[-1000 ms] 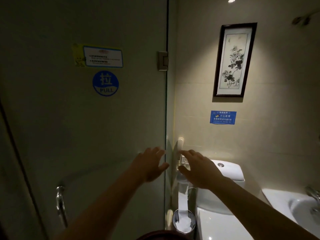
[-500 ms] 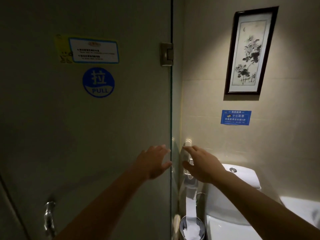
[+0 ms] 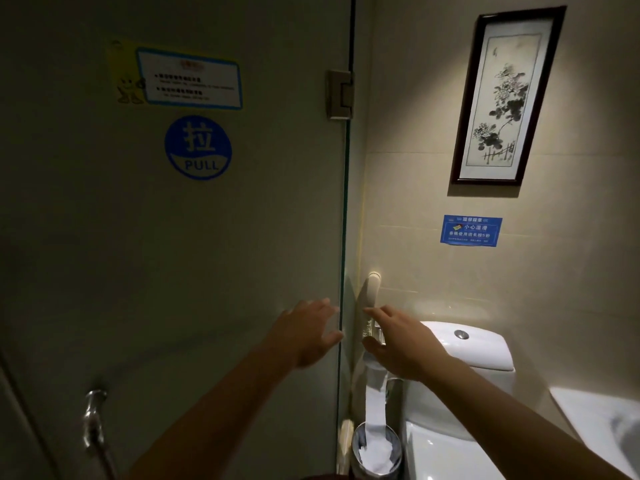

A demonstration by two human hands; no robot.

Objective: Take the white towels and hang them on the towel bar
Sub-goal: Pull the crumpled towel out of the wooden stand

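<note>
**A:** Where are the person's hands?

**B:** Both reach forward with nothing in them. The left hand [image 3: 304, 332] has its fingers spread loose, level with the edge of the frosted glass door [image 3: 173, 254]. The right hand [image 3: 398, 341] is just as slack, fingers pointing at the wall fittings beyond that edge.

**A:** What is the right hand nearest to?

**B:** At its ten o'clock, a pale wall-mounted handle [image 3: 372, 287]. Just past the fingertips sits a metal fitting, too dim to name for certain. At six o'clock a strip of toilet paper [image 3: 375, 403] trails down into a small bin [image 3: 375, 453].

**A:** And further out?

**B:** At three o'clock from the right hand, the toilet cistern [image 3: 474, 348]; a blue notice [image 3: 471, 230] and a framed flower painting [image 3: 507, 95] lie toward one o'clock. A sink [image 3: 595, 424] shows at five o'clock. On the door, a round PULL sticker [image 3: 198, 147] sits at eleven o'clock from the left hand, and a metal door handle [image 3: 94, 420] at eight.

**A:** The white towels?

**B:** None in sight, and no towel bar that can be made out. By that, the task looks barely begun: towels remain to be found, picked up and hung.
</note>
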